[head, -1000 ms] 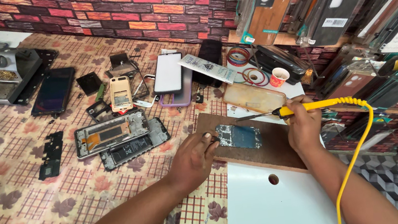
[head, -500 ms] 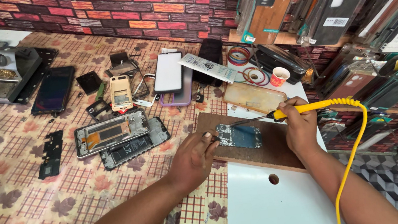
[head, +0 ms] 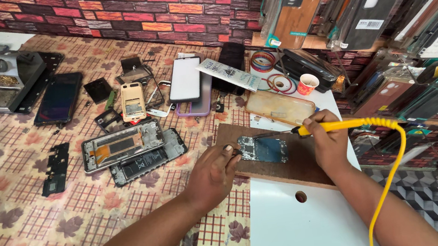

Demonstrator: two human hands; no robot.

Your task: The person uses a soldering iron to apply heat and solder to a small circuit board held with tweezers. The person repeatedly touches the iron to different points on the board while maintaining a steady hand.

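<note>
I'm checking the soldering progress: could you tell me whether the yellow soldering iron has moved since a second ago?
Yes: the yellow soldering iron has come down toward the circuit board on the wooden board.

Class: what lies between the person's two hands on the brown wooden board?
In the head view, a small blue-green circuit board lies between the left hand and right hand, on the brown wooden board.

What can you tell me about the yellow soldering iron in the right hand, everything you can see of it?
The yellow soldering iron has a plastic-looking handle, a thin dark metal tip and a coiled yellow cord trailing down past the forearm. The right hand grips it like a pen, nearly level, tip pointing left above the small blue circuit board on the brown wooden board. Whether the tip touches it is unclear.
</note>
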